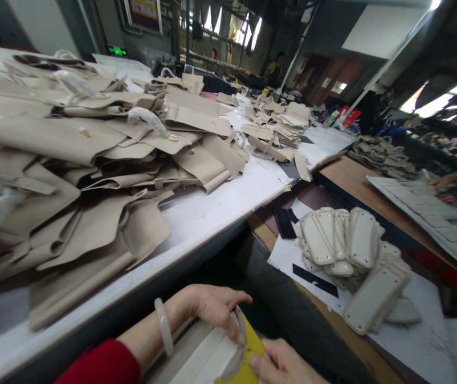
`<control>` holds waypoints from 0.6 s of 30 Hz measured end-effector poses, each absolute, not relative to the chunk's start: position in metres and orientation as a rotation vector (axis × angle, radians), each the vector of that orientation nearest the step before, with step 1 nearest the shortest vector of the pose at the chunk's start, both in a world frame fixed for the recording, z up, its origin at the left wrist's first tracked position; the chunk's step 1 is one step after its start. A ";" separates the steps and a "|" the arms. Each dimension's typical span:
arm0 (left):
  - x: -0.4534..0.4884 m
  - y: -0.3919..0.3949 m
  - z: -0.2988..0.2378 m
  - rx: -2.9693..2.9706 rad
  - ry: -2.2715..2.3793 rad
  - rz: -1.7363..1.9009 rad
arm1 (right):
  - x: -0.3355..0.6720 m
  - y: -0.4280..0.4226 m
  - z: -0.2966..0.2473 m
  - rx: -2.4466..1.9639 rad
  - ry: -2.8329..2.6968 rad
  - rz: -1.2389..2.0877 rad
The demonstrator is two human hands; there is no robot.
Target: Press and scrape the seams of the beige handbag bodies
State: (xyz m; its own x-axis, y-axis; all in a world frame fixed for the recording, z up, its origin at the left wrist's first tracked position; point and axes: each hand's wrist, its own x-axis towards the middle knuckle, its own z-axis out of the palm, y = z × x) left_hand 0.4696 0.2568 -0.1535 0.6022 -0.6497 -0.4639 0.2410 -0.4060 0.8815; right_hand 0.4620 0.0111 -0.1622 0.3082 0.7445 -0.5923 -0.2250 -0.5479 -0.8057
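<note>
At the bottom of the head view, my left hand (214, 309), with a red sleeve and a pale bangle, is bent over the end of a beige leather bag piece (200, 354). Its thumb and fingers close on that piece's edge, while one finger points outward. My right hand (286, 362) pinches a yellow sheet-like piece (252, 349) lying against the same end. Whether the yellow piece is fixed to the leather I cannot tell. The lower part of the bag piece is cut off by the frame.
A long white table (212, 213) carries heaped beige bag panels (104, 144). At right, a stack of pale riveted bag bases (362, 237) lies on white paper beside a black phone (284, 223). Another person's hands (452, 186) are over a board (424, 208).
</note>
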 end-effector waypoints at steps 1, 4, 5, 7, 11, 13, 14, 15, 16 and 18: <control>0.469 0.257 -0.155 1.722 -0.326 -1.007 | 0.460 0.012 -0.163 -1.674 -0.463 1.389; 0.467 0.256 -0.162 1.634 -0.286 -0.989 | 0.456 0.015 -0.168 -1.639 -0.442 1.382; 0.466 0.255 -0.166 1.575 -0.275 -0.981 | 0.455 0.016 -0.169 -1.647 -0.435 1.374; 0.463 0.252 -0.175 1.459 -0.265 -0.944 | 0.452 0.018 -0.172 -1.685 -0.426 1.355; 0.457 0.245 -0.187 1.353 -0.221 -0.790 | 0.443 0.026 -0.182 -1.773 -0.423 1.274; 0.455 0.242 -0.186 1.362 -0.177 -0.734 | 0.435 0.032 -0.192 -1.857 -0.361 1.182; 0.454 0.241 -0.183 1.392 -0.152 -0.716 | 0.429 0.036 -0.197 -1.910 -0.306 1.123; 0.452 0.241 -0.180 1.437 -0.128 -0.701 | 0.423 0.041 -0.203 -1.961 -0.243 1.062; 0.450 0.242 -0.176 1.487 -0.099 -0.680 | 0.416 0.045 -0.207 -1.998 -0.182 1.012; 0.444 0.245 -0.168 1.565 -0.034 -0.614 | 0.402 0.052 -0.213 -2.013 -0.099 0.984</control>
State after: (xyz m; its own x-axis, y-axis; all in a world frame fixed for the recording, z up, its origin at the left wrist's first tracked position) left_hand 0.4436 0.2451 -0.1682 0.8515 -0.3837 -0.3574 0.3422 -0.1097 0.9332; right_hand 0.4015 0.0522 -0.2130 0.6848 0.4077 -0.6041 -0.2785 -0.6196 -0.7339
